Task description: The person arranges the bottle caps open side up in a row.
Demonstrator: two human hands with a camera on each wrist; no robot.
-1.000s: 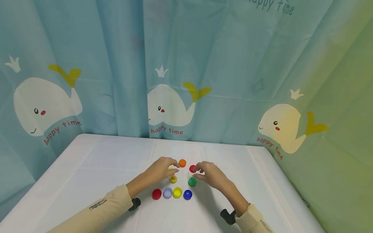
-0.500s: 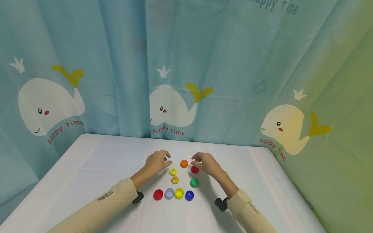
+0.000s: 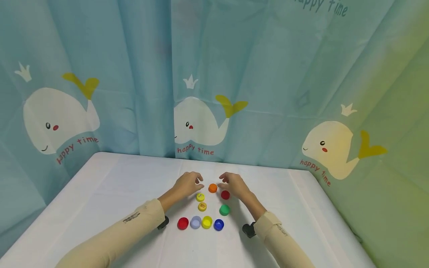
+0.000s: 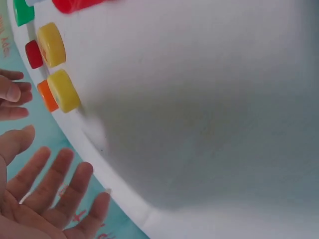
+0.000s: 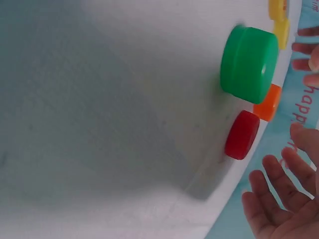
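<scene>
On the white table lie several coloured bottle caps. An orange cap (image 3: pixel 212 188) is at the top of the group, between the two hands. My left hand (image 3: pixel 187 183) hovers just left of it with fingers spread and loosely bent, holding nothing. To its right, my right hand (image 3: pixel 235 184) hovers the same way, above a red cap (image 3: pixel 225 194). Nearer stand a yellow cap (image 3: pixel 200 197), a golden-yellow cap (image 3: pixel 202 206) and a green cap (image 3: pixel 224 210). The left wrist view shows the left hand (image 4: pixel 52 199) apart from the caps; the right hand (image 5: pixel 286 199) looks similar in its view.
A front row holds a red cap (image 3: pixel 183 223), a pale lavender cap (image 3: pixel 196 222), a bright yellow cap (image 3: pixel 206 222) and a blue cap (image 3: pixel 219 224), hollow sides up. Behind the white table (image 3: pixel 127 193) hangs a blue whale-print curtain (image 3: pixel 268 74).
Both hands first drew back from the caps to the far side, uncovering the yellow cap. Since then the left hand has shifted slightly right, toward the orange cap. The caps appear unmoved.
</scene>
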